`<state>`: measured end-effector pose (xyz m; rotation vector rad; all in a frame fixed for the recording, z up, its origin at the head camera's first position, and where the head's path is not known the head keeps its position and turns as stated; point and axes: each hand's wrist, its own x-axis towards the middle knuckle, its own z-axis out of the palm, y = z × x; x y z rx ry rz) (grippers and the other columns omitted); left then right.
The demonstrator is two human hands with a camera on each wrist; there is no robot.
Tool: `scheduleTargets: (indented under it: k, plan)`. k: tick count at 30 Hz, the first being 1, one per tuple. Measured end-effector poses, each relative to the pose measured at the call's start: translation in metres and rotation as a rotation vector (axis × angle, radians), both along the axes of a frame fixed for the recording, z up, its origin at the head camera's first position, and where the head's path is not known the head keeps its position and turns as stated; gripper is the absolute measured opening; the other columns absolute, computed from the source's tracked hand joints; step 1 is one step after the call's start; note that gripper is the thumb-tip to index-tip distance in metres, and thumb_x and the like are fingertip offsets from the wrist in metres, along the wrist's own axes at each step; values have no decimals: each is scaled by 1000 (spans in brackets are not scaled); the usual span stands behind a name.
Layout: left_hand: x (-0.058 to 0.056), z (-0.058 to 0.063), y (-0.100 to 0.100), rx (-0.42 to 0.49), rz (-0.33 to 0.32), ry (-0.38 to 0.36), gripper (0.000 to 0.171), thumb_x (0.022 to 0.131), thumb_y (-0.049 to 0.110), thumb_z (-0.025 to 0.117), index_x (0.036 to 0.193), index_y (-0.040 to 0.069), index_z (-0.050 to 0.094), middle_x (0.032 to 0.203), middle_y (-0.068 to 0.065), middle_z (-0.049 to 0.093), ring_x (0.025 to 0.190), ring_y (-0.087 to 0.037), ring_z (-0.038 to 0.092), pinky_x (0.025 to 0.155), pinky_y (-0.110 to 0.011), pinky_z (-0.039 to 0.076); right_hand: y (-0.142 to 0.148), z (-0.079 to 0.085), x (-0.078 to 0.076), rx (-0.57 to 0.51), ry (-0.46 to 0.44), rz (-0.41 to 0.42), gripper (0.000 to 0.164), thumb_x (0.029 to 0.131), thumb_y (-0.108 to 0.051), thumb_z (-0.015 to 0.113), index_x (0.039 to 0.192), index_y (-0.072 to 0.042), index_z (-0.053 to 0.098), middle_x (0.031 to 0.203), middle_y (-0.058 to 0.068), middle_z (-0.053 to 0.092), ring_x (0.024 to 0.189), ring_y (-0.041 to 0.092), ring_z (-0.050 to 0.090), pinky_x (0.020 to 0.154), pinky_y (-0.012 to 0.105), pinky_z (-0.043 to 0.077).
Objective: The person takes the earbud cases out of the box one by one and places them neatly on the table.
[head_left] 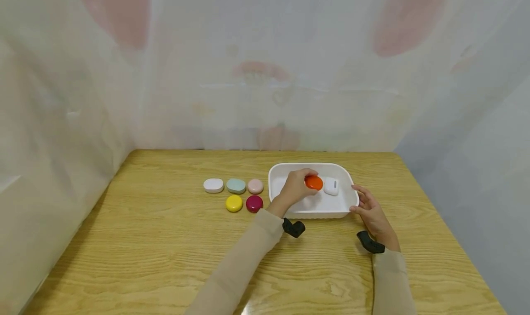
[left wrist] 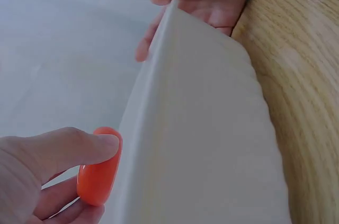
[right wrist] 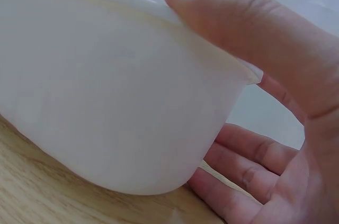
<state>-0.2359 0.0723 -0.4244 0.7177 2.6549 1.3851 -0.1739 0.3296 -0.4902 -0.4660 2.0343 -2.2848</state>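
My left hand (head_left: 295, 188) pinches a glossy orange rounded case (head_left: 314, 182) between thumb and fingers, over the inside of a white plastic basin (head_left: 314, 215). In the left wrist view the orange case (left wrist: 99, 168) stands on edge beside the basin's rim. A white rounded case (head_left: 331, 186) with a small grey mark lies in the basin, right of the orange one. At the basin's right end my right hand (head_left: 372, 214) holds it, thumb (right wrist: 228, 17) on the rim and fingers along the outer wall.
Left of the basin, small rounded cases lie on the wooden table (head_left: 145, 241): white (head_left: 213, 185), mint green (head_left: 236, 186), pale pink (head_left: 255, 186), yellow (head_left: 234, 203) and dark red (head_left: 254, 203). Pale curtains (head_left: 265, 108) hang behind and at both sides.
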Motion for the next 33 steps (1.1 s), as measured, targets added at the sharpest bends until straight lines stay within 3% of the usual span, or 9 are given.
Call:
scheduleTargets:
  k: [7,14,19,24,33]
  plan:
    - [2,9,-28,52,-21,40,49,77,5,79,123,0,63,126,-12,66,113,-26,63,101,-34,53,-3,3,0,23,-23,-20,53,92,3,57,141,-13,41,132,-14,48,109,-3,58,86,9,52]
    - [11,17,-66,102,5,-3,51,78,5,77,126,1,61,131,-14,63,117,-32,61,104,-45,50,-4,7,1,15,-18,-19,54,92,4,57,140,-12,41,129,-13,51,108,-3,59,87,9,52]
    - [16,21,-91,111,44,-5,50,77,5,78,125,1,62,129,-15,64,117,-33,62,103,-45,51,-3,8,2,12,-21,-17,54,92,6,55,142,-10,39,131,-12,50,108,-2,59,86,9,53]
    - [19,21,-112,128,55,-26,50,77,4,78,124,1,62,128,-15,64,117,-31,62,103,-42,52,-2,7,3,22,-22,-17,54,93,5,54,142,-9,37,134,-12,46,111,-3,56,87,9,52]
    - [21,15,-149,140,8,-46,53,77,6,79,126,0,60,129,-17,63,118,-33,62,104,-46,51,-4,6,2,30,-28,-39,53,92,4,56,140,-13,41,131,-13,48,109,-3,58,87,9,53]
